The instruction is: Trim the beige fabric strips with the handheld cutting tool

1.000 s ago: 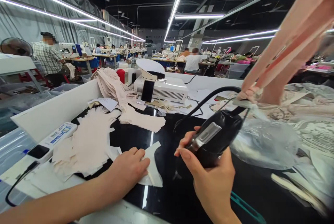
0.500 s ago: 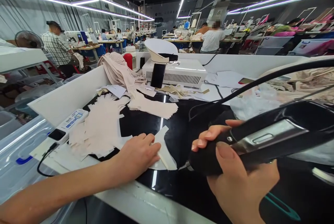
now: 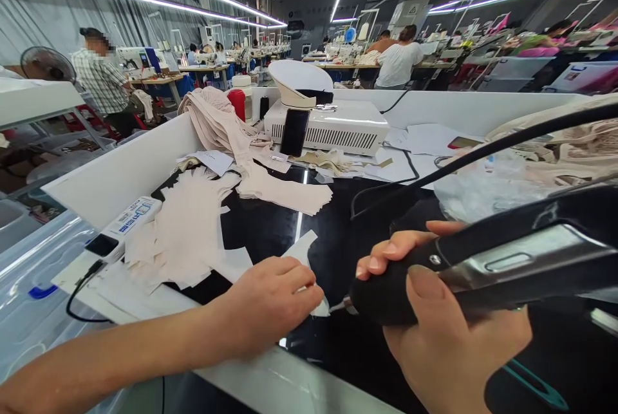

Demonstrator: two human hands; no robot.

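My left hand (image 3: 275,298) is over a small pale curved fabric piece (image 3: 302,248) lying on the glossy black work surface (image 3: 333,240). Its thumb and fingers are closed at the piece's right edge, partly covering it. In my right hand (image 3: 441,337) is a thick black corded hand tool (image 3: 512,259) with a silver side panel and a small metal tip. That tip (image 3: 346,304) points left, at or just beside the piece's lower right corner; contact is hard to make out. A layered pile of pale cut fabric pieces (image 3: 186,227) spreads left of my left hand.
Behind lie long pale fabric strips (image 3: 284,194), a phone (image 3: 295,132) and a vented white box (image 3: 333,134) bearing a white cap (image 3: 300,82). A black cable (image 3: 521,140) arches over the right side. Plastic bags (image 3: 487,185) lie beneath it. People work at sewing tables beyond.
My left hand has moved right along the fabric piece, its fingers now at the right edge near the tool's tip. The right hand and tool have shifted slightly right in view.
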